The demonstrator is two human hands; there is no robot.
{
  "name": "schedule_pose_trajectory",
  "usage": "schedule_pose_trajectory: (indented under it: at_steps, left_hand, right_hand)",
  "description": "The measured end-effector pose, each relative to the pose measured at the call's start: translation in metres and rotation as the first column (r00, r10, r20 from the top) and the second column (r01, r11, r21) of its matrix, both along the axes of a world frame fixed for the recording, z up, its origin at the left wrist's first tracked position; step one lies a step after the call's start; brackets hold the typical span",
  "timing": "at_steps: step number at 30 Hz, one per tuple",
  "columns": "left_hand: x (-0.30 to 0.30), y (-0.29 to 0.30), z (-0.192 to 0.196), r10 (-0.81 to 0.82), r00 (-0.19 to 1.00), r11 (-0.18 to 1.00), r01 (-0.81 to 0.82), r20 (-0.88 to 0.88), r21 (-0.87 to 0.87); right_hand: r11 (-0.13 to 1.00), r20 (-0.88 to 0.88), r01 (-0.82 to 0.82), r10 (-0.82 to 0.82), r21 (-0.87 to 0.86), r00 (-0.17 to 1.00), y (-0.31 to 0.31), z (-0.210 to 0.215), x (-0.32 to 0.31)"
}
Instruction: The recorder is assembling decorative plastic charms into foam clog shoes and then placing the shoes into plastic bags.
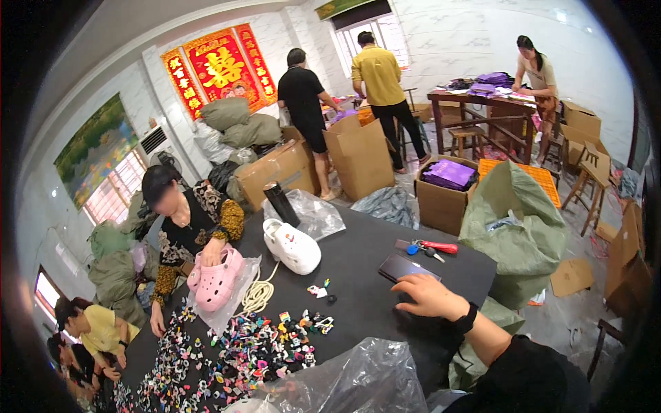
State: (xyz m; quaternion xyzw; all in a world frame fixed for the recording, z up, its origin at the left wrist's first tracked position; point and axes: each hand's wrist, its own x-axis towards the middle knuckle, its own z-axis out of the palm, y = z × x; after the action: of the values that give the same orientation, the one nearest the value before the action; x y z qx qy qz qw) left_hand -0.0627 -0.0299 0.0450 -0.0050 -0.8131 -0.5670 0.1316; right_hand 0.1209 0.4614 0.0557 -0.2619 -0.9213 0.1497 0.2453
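The right hand point(428, 296) comes in from the lower right and rests on the dark surface point(358, 248). Its fingers lie half curled and low, with the tips on the near edge of a dark phone point(406, 266), which lies flat at about 11 o'clock from the hand. The fingers do not close around the phone; they only touch it. A black band point(469, 319) sits on the wrist. The left hand is not in view.

Just beyond the phone, at 12 o'clock, lies a bunch of keys point(425, 248) with a red handle and a blue tag. To the left, at about 10 o'clock from the hand, a white clog point(292, 246) stands on the surface, and behind it a black bottle point(281, 203) leans beside a clear plastic bag point(315, 213). At 9 o'clock a few small shoe charms point(320, 291) lie apart, and at 8 o'clock a big heap of colourful charms point(241, 354) spreads over the near part of the surface. A crumpled clear bag point(358, 378) lies at 7 o'clock, close to the camera.

Across the surface a seated person holds a pink clog point(215, 279) with one hand inside it. A green sack point(516, 230) stands at 2 o'clock, near the corner of the surface. Further back, people stand among cardboard boxes point(358, 155).
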Motion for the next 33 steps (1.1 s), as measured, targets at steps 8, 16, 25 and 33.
schedule_pose_trajectory:
  at_steps: [8,16,25,33]
  left_hand:
    - [-0.001,0.013,0.013,0.02,0.999,0.988,-0.014,-0.036,0.154]
    - [-0.002,0.019,0.009,-0.042,0.979,0.978,0.081,-0.199,0.193]
    - [0.017,0.048,0.041,0.067,0.955,0.981,-0.011,-0.29,0.193]
    - [0.017,0.023,0.026,-0.036,0.975,0.979,0.079,-0.22,0.189]
  right_hand:
    - [0.95,0.196,0.16,-0.216,0.268,0.956,0.004,-0.025,0.051]
    - [0.901,0.128,-0.324,0.372,-0.289,0.919,-0.036,0.013,0.017]
    - [0.467,-0.237,-0.471,0.476,-0.748,0.847,-0.035,-0.018,-0.098]
    - [0.274,-0.068,-0.624,0.882,-0.732,0.467,-0.013,-0.034,-0.115]
